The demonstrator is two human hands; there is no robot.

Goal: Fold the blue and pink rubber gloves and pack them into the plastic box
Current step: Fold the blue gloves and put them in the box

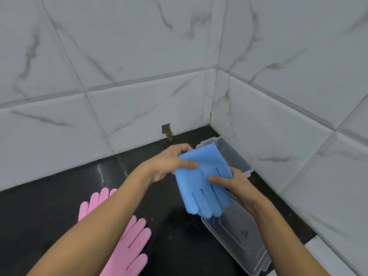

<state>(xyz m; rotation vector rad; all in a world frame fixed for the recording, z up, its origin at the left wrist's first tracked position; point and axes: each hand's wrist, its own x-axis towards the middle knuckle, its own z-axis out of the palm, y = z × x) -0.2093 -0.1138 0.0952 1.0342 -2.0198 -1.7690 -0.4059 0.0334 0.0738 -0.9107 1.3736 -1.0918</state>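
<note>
The blue gloves [201,182] are being held above the clear plastic box [237,238], the left hand [169,162] and right hand [233,182] both gripping them. No writing is readable. The forearm is hiding part of the pink gloves [127,248].

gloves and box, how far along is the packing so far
Nothing looks packed yet: the visible part of the plastic box is empty. In hand: the blue gloves, held over it by the left hand and right hand. Left: the pink gloves lie flat, unfolded, on the black counter.
</note>
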